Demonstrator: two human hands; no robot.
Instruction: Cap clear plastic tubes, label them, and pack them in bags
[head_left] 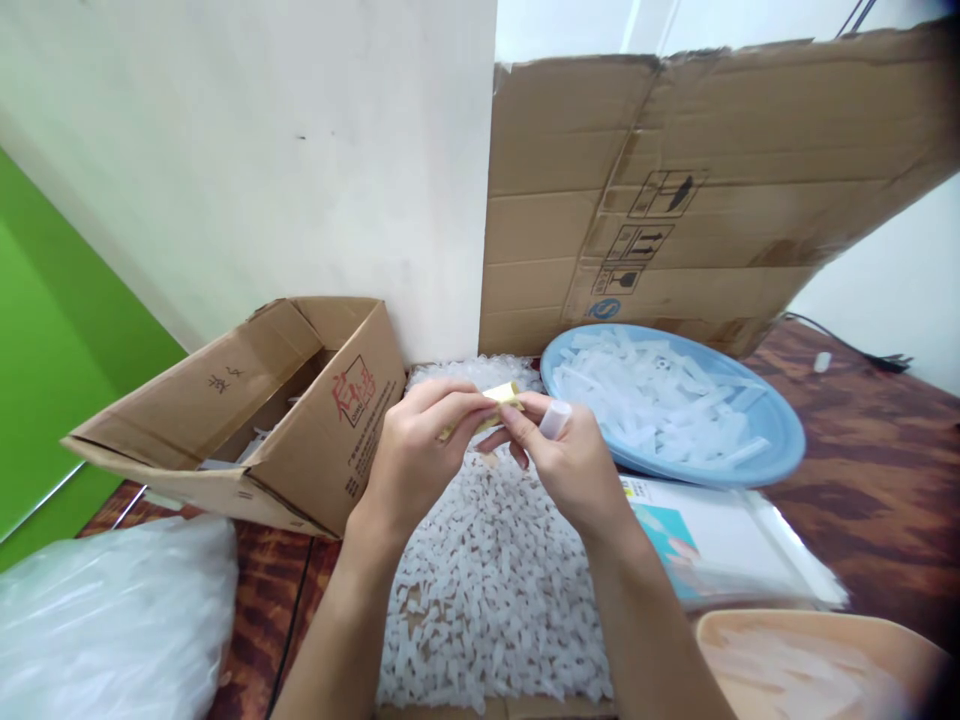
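My left hand [429, 432] is closed, its thumb and fingers pinching a small yellow piece [502, 392] that looks like a folded strip or little packet. My right hand [574, 462] meets it from the other side, thumb and fingertips closed at the yellow piece's near end. A short whitish cylinder [555, 419] sits at the right index finger; whether it is gripped or worn there I cannot tell. Below both hands spreads a heap of small translucent white plastic pieces [499, 570].
An open cardboard box [375, 420] stands left, above a clear plastic bag [112, 620]. At right are a blue basin [787, 430] of translucent strips, plastic-wrapped packs [742, 545] and a peach tub [810, 622]. A large cardboard sheet [555, 220] leans behind.
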